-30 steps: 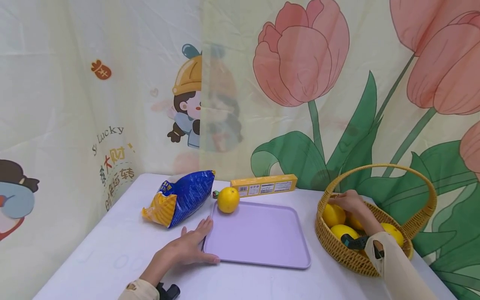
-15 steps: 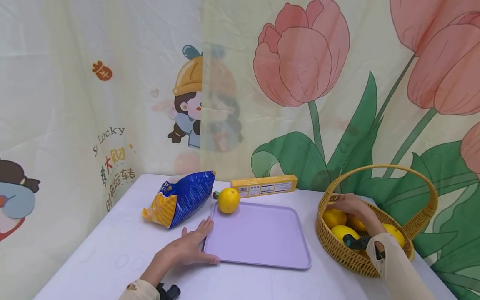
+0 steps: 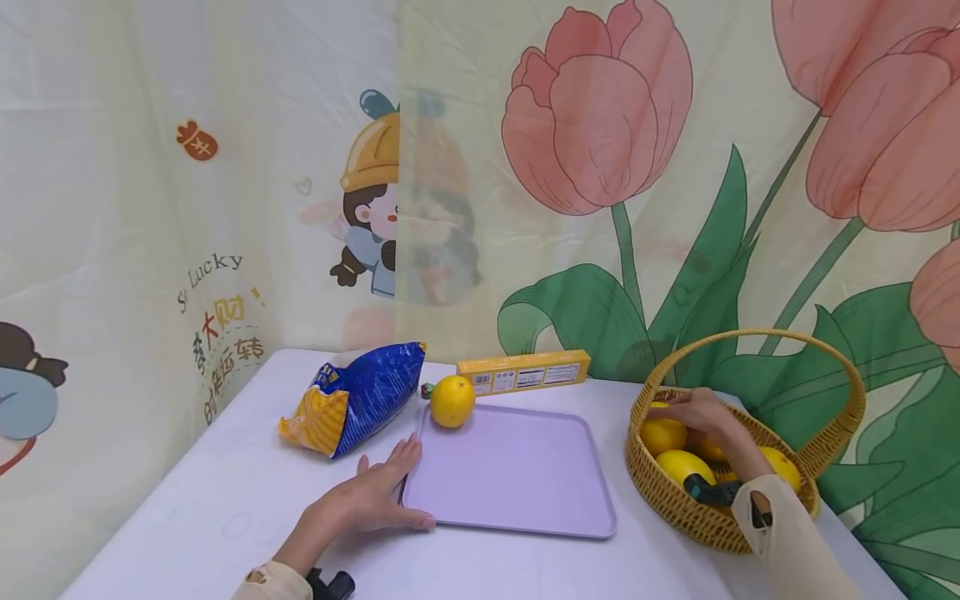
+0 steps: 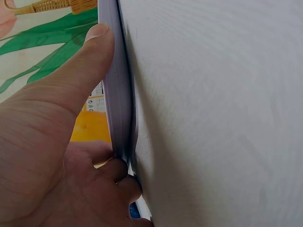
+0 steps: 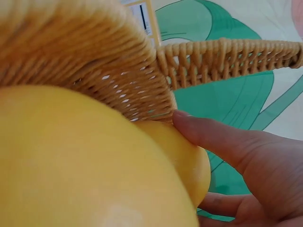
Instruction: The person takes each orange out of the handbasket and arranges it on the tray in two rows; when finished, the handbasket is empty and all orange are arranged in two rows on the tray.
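Note:
In the head view my left hand [image 3: 367, 504] rests at the near-left corner of a lilac tray [image 3: 517, 467], fingers along its left side and thumb at the front rim. The left wrist view shows the thumb [image 4: 97, 47] against the tray's edge [image 4: 116, 85]. An orange [image 3: 452, 402] sits at the tray's far-left corner. On the right, my right hand [image 3: 708, 417] reaches into a wicker basket [image 3: 675, 512] and grips an orange [image 5: 187, 161] between thumb and fingers, near the basket wall. A larger-looking yellow fruit [image 5: 90, 165] fills the foreground of the right wrist view.
Left of the tray lies a blue and yellow snack bag [image 3: 367, 400]. A long yellow box [image 3: 525, 372] stands behind the tray, with a small green-and-red item [image 3: 427, 390] beside the orange. The basket's tall handle [image 3: 750, 333] arches over it. A printed curtain hangs behind the table.
The whole head view has shifted slightly to the left. Both hands keep nearly the same places, the left at the tray corner and the right inside the basket.

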